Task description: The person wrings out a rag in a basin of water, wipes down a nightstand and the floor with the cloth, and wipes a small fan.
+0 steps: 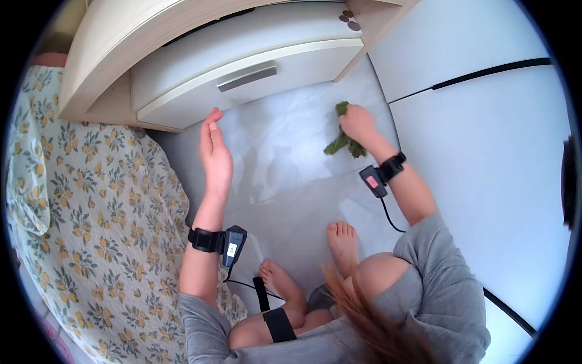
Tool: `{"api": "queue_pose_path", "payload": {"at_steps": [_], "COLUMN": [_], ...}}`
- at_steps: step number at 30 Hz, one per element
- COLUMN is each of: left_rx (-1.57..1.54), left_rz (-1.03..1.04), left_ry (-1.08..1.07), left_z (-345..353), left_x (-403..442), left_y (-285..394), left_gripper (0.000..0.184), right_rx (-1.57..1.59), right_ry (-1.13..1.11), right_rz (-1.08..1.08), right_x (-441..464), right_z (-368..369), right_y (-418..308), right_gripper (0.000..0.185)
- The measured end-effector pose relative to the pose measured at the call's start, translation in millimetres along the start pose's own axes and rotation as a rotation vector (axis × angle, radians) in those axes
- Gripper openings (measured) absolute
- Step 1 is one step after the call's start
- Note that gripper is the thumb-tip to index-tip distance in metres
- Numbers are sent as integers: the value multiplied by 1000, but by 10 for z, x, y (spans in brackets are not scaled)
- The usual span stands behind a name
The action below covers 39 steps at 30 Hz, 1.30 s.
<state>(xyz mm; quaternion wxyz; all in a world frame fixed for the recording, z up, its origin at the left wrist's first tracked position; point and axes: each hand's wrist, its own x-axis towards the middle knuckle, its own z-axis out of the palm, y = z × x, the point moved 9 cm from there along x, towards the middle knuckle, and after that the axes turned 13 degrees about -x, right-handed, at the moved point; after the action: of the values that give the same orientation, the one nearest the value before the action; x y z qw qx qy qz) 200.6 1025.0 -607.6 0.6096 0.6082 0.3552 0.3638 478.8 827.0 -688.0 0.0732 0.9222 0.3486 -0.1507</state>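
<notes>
My right hand (361,128) is closed on a crumpled dark green cloth (337,145) low over the pale floor. Parts of the cloth stick out above and below the fist; the rest is hidden under it. My left hand (217,159) is held out with its fingers stretched and nothing in it. Its fingertips are nearest to the white drawer (182,103), just below the front's lower edge. Whether they touch the drawer I cannot tell.
The drawer has a metal handle (247,76) and sits in a light wood cabinet (103,67). A white panelled front (473,139) stands at right. Lemon-patterned fabric (103,212) hangs at left. My bare feet (344,246) rest on the tiled floor (279,164). Cables run from both wrist devices.
</notes>
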Motion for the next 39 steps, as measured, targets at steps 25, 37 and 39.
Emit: {"api": "queue_pose_path", "payload": {"at_steps": [25,37,39], "left_rx": [34,-3,-36], "left_rz": [-113,-519,-638], "left_ry": [-84,-230,-207], "left_z": [-27,-143,-179], "left_x": [-7,-360,-506], "left_y": [-322,-746,-746], "left_gripper": [36,24,22], "right_rx": [293,730,844], "right_ry": [200,23,-46], "right_rz": [-221,-278,-290], "right_x": [1,-908,-1140], "right_z": [129,-55,-192], "right_y": [-426,-556,-540], "right_gripper": [36,22,21]}}
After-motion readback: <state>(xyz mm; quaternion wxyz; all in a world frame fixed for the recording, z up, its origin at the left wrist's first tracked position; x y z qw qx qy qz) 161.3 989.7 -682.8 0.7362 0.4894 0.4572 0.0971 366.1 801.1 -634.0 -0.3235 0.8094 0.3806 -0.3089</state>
